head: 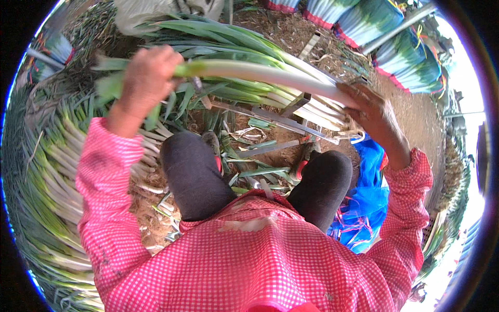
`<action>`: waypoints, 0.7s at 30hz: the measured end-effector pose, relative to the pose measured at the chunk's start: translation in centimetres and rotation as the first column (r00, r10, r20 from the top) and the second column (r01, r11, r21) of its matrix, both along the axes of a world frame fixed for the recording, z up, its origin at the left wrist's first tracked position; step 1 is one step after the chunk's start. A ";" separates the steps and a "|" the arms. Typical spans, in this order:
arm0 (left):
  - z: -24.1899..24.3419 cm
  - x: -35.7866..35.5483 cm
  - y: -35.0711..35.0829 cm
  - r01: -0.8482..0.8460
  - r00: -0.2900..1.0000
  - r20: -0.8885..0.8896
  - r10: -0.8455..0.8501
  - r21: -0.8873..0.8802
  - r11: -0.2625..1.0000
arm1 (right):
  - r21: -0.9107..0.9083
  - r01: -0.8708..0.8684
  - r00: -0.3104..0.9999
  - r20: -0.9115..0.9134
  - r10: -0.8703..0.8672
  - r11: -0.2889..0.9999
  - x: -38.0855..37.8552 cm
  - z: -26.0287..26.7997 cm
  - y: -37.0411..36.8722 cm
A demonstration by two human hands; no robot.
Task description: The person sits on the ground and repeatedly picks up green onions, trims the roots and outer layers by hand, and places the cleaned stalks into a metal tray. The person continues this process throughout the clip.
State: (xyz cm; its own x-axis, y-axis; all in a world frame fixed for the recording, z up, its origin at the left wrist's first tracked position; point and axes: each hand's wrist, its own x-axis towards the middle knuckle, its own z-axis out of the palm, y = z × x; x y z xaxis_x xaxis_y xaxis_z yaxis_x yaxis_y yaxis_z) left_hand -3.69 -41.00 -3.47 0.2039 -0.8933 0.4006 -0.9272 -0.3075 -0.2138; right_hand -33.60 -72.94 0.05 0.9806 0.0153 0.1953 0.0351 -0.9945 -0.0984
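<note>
One long leek [257,74] is stretched between my two hands above a metal rack. My left hand [150,80] is closed around its green upper part, slightly blurred. At the white end, my right hand [368,103] grips the leek near its root. Just beneath it, a pile of leeks [249,50] lies across the metal rack [269,117], green leaves to the left and white stalks to the right. Blur and my fingers hide the leek's root tip.
A large heap of leeks [58,187] spreads along my left. Bundled leeks in netting [405,58] stand at the upper right. Blue netting [364,206] lies beside my right knee. Leaf scraps [265,171] litter the ground between my feet. A pale sack [136,15] sits at the top.
</note>
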 end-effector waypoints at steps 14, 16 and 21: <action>-21.6 -2.2 -23.2 0.102 0.994 -0.100 -0.051 0.621 0.777 | 0.070 0.409 0.901 -0.191 -0.391 0.910 -6.4 -26.3 -15.9; -25.4 -2.1 -23.1 0.222 0.974 -0.138 -0.181 0.408 0.886 | 0.100 0.470 0.864 -0.256 -0.434 0.877 -7.6 -29.1 -15.8; -27.6 -1.7 -23.3 0.260 0.959 -0.207 -0.194 0.374 0.890 | 0.169 0.526 0.847 -0.198 -0.494 0.834 -7.3 -32.7 -15.5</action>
State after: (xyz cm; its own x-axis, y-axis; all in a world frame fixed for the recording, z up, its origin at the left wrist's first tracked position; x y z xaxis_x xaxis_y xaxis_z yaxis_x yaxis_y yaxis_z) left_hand -5.35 -64.35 -31.06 0.0077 -0.9999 -0.0145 -0.9931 -0.0059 -0.1168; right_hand -40.94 -88.48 -32.62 0.8543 -0.5198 -0.0029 -0.5011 -0.8221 -0.2704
